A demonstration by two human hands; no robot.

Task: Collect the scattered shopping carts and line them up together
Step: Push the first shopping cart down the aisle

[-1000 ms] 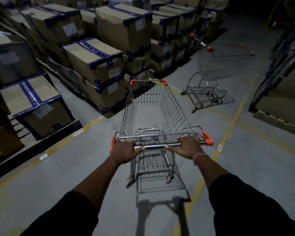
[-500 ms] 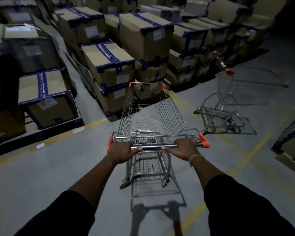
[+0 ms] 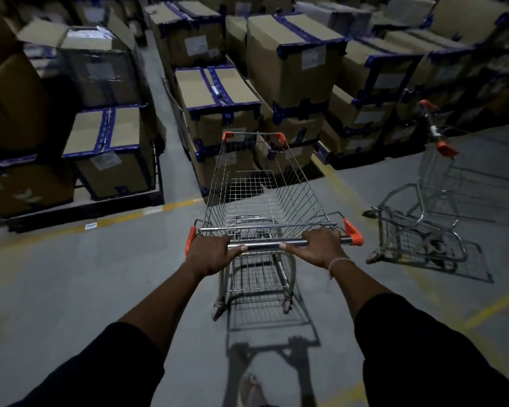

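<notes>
Left hand [image 3: 210, 252] and right hand [image 3: 321, 245] gripping cart handle [image 3: 272, 245], arms outstretched

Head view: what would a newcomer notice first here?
First, the wire shopping cart at centre, with the left hand and right hand gripping its handle bar. A second cart stands apart on the right, and taped cardboard boxes fill the pallets behind.

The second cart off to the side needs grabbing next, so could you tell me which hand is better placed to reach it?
Right, probably. The second cart stands to the right of the pushed cart, nearer the right hand than the left hand. Both hands hold the handle bar.
</notes>
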